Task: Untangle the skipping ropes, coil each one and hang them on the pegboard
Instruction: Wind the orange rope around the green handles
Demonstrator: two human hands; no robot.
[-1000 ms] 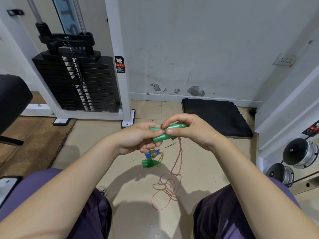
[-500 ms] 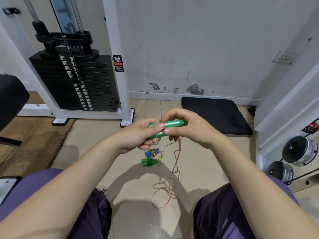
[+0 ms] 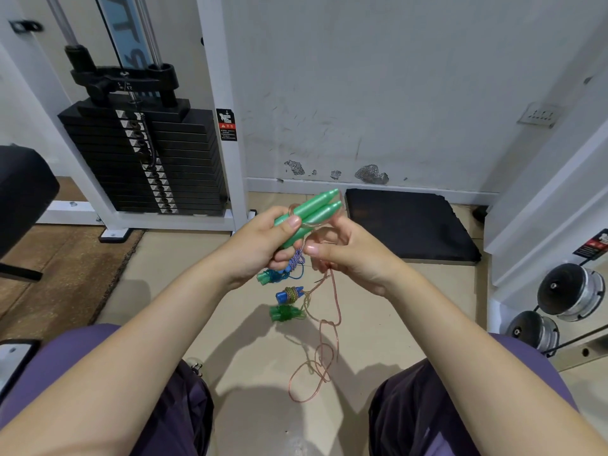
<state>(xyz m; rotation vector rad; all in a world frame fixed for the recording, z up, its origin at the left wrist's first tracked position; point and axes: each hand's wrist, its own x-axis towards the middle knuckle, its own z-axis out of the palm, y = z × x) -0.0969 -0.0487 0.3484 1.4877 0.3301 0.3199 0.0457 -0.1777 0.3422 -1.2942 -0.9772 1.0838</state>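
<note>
My left hand (image 3: 263, 238) grips two green rope handles (image 3: 312, 212) side by side, their tips pointing up and to the right. A clear pink cord (image 3: 332, 311) loops around the handles and hangs down to a loose pile on the floor (image 3: 312, 373). My right hand (image 3: 345, 255) pinches that cord just below the handles. A blue-and-white rope with green ends (image 3: 279, 274) dangles under my left hand. On the floor lie a blue handle bundle (image 3: 289, 295) and a green bundle (image 3: 284, 313), both wound with cord. No pegboard is in view.
A black weight stack (image 3: 144, 159) in a white frame stands at the left. A black mat (image 3: 408, 225) lies by the wall. Dumbbells (image 3: 569, 291) rest at the right. A black padded seat (image 3: 23, 192) is at the far left. My knees frame the tiled floor.
The green handles have tilted from lying level to pointing up and right. My right hand has let go of the handles and dropped to the pink cord beneath them. The blue-and-white rope now shows.
</note>
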